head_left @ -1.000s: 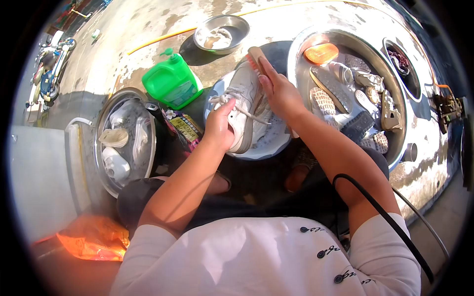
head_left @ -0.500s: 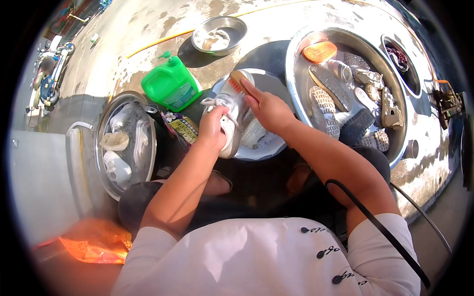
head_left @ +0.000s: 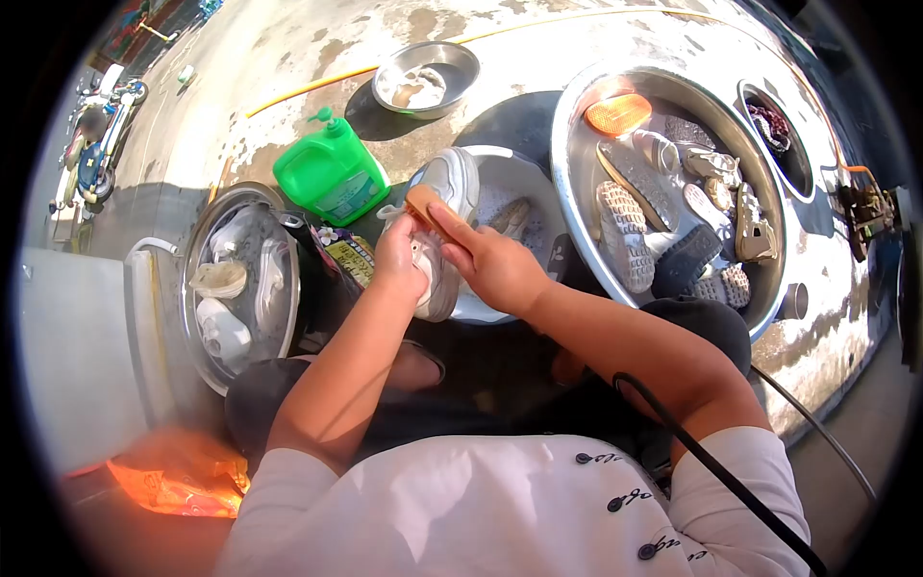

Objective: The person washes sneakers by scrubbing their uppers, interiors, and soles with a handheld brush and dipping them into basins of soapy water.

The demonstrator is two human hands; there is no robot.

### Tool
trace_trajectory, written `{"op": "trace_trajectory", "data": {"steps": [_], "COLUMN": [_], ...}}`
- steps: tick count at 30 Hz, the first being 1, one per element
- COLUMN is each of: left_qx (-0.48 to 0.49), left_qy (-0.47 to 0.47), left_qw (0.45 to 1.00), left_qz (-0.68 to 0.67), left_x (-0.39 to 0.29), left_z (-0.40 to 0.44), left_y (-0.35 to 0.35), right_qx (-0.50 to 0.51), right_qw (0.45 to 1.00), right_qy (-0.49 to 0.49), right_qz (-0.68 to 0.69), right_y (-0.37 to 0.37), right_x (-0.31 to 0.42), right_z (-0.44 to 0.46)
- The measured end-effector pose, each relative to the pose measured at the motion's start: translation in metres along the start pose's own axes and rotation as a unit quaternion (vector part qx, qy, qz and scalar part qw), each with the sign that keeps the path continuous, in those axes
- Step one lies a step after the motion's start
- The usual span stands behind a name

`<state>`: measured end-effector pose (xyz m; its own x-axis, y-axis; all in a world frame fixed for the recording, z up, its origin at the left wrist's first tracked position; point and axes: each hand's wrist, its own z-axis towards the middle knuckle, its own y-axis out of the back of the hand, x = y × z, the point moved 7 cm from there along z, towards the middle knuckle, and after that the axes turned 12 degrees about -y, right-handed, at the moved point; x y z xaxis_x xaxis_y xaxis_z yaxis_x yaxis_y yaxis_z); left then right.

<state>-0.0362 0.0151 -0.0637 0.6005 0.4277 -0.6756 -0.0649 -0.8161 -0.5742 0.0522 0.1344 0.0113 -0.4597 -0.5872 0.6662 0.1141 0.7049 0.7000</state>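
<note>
My left hand (head_left: 401, 258) is closed around a white and grey sneaker (head_left: 452, 180), holding it tilted over the left side of a white basin (head_left: 524, 159). In my right hand (head_left: 500, 264) is a scrubbing brush (head_left: 428, 212) with a wooden back. The brush lies against the upper part of the sneaker, close to my left fingers, and its bristles are hidden. Inside the basin, another shoe (head_left: 511, 217) sits in sudsy water.
A large metal tub (head_left: 569, 144) full of shoes stands at right. At left are a green pump bottle (head_left: 332, 168) and a metal basin (head_left: 195, 332) with soaking shoes. A smaller metal bowl (head_left: 461, 72) and yellow hose (head_left: 308, 88) lie beyond.
The brush in my right hand has moved left and down, from the sneaker's toe end towards my left hand. The sneaker has shifted slightly left, uncovering more of the basin.
</note>
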Motion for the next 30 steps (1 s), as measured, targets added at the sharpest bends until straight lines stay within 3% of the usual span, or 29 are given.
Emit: {"op": "trace_trajectory", "data": {"steps": [2,5,6,8,11,13,15,17,19,22,25,26,27,28,29,30], "left_qx": [-0.022,-0.067,-0.039,0.024,-0.078,-0.063,0.006,0.048,0.092,0.066,0.082,0.073,0.063,0.15,0.157,0.158], "left_qy": [0.092,0.038,0.034,0.018,-0.041,-0.023,-0.023,0.062,0.129,0.11,0.04,0.052,0.07,0.087,0.108,0.118], "left_qw": [0.995,0.997,0.996,0.993,0.988,0.986,0.995,0.991,0.982,0.987,0.991,0.992,0.992,0.979,0.974,0.973], "left_qz": [-0.029,-0.027,-0.067,-0.115,-0.129,-0.152,-0.1,-0.112,-0.1,-0.097,-0.099,-0.092,-0.081,-0.107,-0.122,-0.116], "left_x": [0.009,-0.004,-0.011,-0.036,-0.051,-0.047,-0.033,0.003,0.025,0.021,-0.008,-0.011,-0.01,0.009,0.019,0.03], "left_z": [0.0,-0.015,-0.009,0.003,0.03,0.023,0.02,0.022,0.002,0.003,0.019,0.014,0.007,0.021,0.01,0.006], "left_y": [0.0,-0.017,-0.022,-0.028,-0.014,-0.015,-0.02,-0.019,-0.03,-0.034,-0.033,-0.038,-0.042,-0.039,-0.05,-0.052], "right_qx": [-0.053,-0.041,-0.022,-0.003,-0.016,-0.038,0.051,-0.081,-0.136,-0.134,0.001,-0.003,-0.062,-0.111,-0.168,-0.174], "right_qw": [0.995,0.984,0.981,0.974,0.946,0.963,0.999,0.996,0.985,0.983,0.988,0.997,0.997,0.992,0.982,0.982], "right_qy": [-0.076,-0.097,-0.094,-0.05,0.041,0.087,-0.013,0.025,0.038,0.027,0.123,0.072,0.043,0.045,0.05,0.045], "right_qz": [0.033,0.143,0.169,0.223,0.321,0.254,0.014,0.025,0.094,0.126,0.095,0.04,0.002,0.035,0.066,0.065], "right_y": [0.019,0.016,-0.001,-0.026,-0.006,-0.001,-0.019,0.01,0.038,0.035,-0.019,-0.017,0.0,0.024,0.047,0.051], "right_x": [-0.026,-0.038,-0.03,-0.023,-0.01,-0.007,-0.006,-0.006,-0.008,-0.01,0.003,0.004,0.002,0.0,-0.003,-0.007], "right_z": [0.025,0.006,-0.012,-0.034,-0.041,-0.039,-0.035,-0.007,0.023,0.015,-0.041,-0.04,-0.025,-0.006,0.007,0.007]}}
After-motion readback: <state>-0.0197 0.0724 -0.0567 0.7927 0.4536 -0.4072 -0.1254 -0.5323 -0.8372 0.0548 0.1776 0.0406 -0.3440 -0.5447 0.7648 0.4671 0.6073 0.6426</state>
